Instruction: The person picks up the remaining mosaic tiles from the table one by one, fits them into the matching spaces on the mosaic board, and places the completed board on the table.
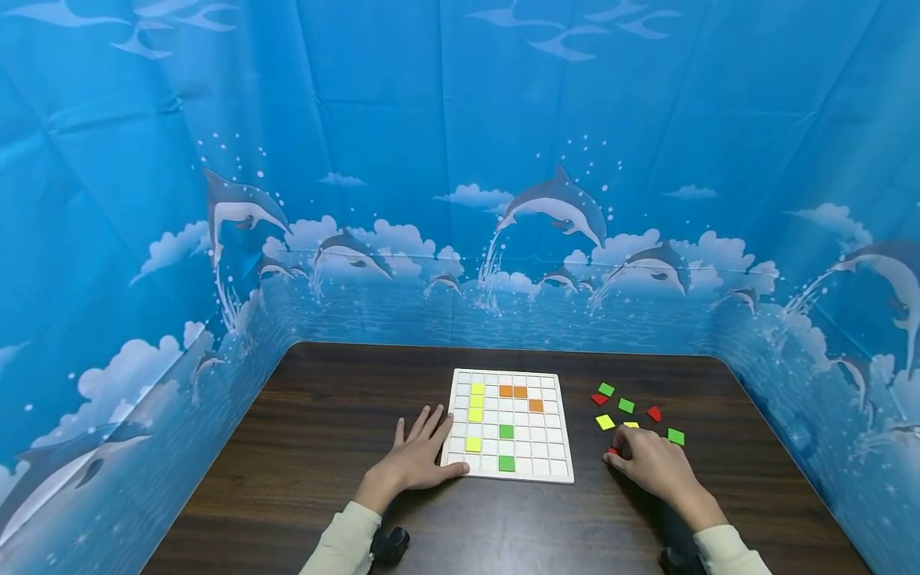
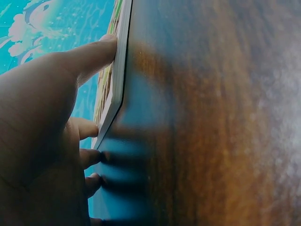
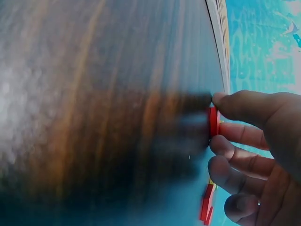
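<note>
A white gridded board lies on the table with several yellow tiles, three orange tiles and two green tiles in its squares. My left hand is spread flat at its left side, the thumb and index finger touching the board's edge; the left wrist view shows the thumb on the rim. Right of the board, my right hand bends over a red tile on the table, pinching it between thumb and fingers. The hand covers most of that tile in the head view.
Around my right hand lie loose tiles: a green tile, a red tile, a yellow tile and several others. The dark wooden table is bordered by a blue dolphin curtain.
</note>
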`<action>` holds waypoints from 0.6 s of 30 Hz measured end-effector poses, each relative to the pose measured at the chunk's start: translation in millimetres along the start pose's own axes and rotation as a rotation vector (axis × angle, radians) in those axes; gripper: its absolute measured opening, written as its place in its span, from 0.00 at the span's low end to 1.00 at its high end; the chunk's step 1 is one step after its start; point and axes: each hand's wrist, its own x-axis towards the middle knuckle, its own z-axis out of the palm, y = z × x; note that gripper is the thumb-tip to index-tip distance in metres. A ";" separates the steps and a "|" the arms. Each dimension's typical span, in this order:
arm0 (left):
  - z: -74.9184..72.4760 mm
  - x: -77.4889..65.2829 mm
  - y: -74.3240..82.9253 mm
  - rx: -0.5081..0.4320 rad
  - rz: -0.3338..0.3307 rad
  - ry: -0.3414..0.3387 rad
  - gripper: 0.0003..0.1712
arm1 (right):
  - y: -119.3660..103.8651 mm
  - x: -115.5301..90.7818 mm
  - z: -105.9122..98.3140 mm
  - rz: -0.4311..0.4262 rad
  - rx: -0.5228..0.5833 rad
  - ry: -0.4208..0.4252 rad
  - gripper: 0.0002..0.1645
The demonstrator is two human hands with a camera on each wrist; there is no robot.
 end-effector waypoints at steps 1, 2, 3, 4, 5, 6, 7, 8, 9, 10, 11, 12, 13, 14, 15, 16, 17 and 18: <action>0.5 0.2 -0.3 0.002 -0.002 0.000 0.58 | -0.7 0.3 -0.3 0.001 -0.004 -0.003 0.12; 0.8 0.6 -0.4 0.004 -0.004 0.001 0.58 | -1.5 0.5 -0.8 -0.001 -0.010 -0.003 0.11; 1.2 0.6 -0.6 0.006 -0.007 -0.001 0.58 | -2.2 0.6 -1.2 -0.004 -0.016 -0.003 0.11; 1.6 1.1 -0.8 0.005 -0.006 0.001 0.58 | -2.8 0.7 -1.7 -0.007 -0.024 -0.001 0.11; 1.7 1.4 -0.8 0.003 -0.005 0.003 0.58 | -3.2 0.9 -2.0 -0.011 -0.031 0.004 0.12; 1.5 1.3 -0.6 0.001 -0.005 0.004 0.58 | -3.5 1.0 -2.3 -0.015 -0.040 0.009 0.12; 1.3 1.2 -0.4 0.000 -0.004 0.004 0.58 | -3.8 1.1 -2.5 -0.020 -0.048 0.013 0.13; 1.3 1.2 -0.3 0.000 -0.004 0.004 0.58 | -4.0 1.0 -2.8 -0.025 -0.053 0.017 0.14; 1.2 1.1 -0.4 -0.001 -0.005 0.003 0.58 | -4.1 1.0 -2.9 -0.028 -0.055 0.018 0.14; 1.1 1.1 -0.4 -0.001 -0.005 0.002 0.58 | -3.9 1.1 -2.8 -0.031 -0.057 0.018 0.13; 1.0 1.0 -0.5 -0.002 -0.005 0.001 0.58 | -3.8 1.1 -2.6 -0.031 -0.056 0.017 0.13; 0.9 0.9 -0.8 -0.005 -0.006 0.000 0.58 | -3.8 1.1 -2.6 -0.032 -0.056 0.016 0.13; 0.9 1.2 -1.1 -0.009 -0.004 -0.001 0.58 | -3.8 1.1 -2.5 -0.032 -0.055 0.013 0.13; 0.9 1.6 -1.4 -0.010 -0.005 -0.002 0.58 | -3.7 1.1 -2.3 -0.031 -0.055 0.011 0.13; 0.9 1.8 -1.7 -0.014 -0.003 -0.003 0.58 | -3.6 1.2 -2.0 -0.029 -0.055 0.008 0.13; 1.0 2.1 -2.0 -0.018 -0.001 -0.003 0.59 | -3.3 1.5 -1.7 -0.028 -0.054 0.005 0.13; 1.1 2.4 -2.4 -0.023 0.001 -0.001 0.59 | -3.2 1.7 -1.4 -0.026 -0.054 0.003 0.13; 1.4 2.7 -3.0 -0.029 0.001 -0.002 0.59 | -3.1 2.0 -1.1 -0.026 -0.056 0.002 0.13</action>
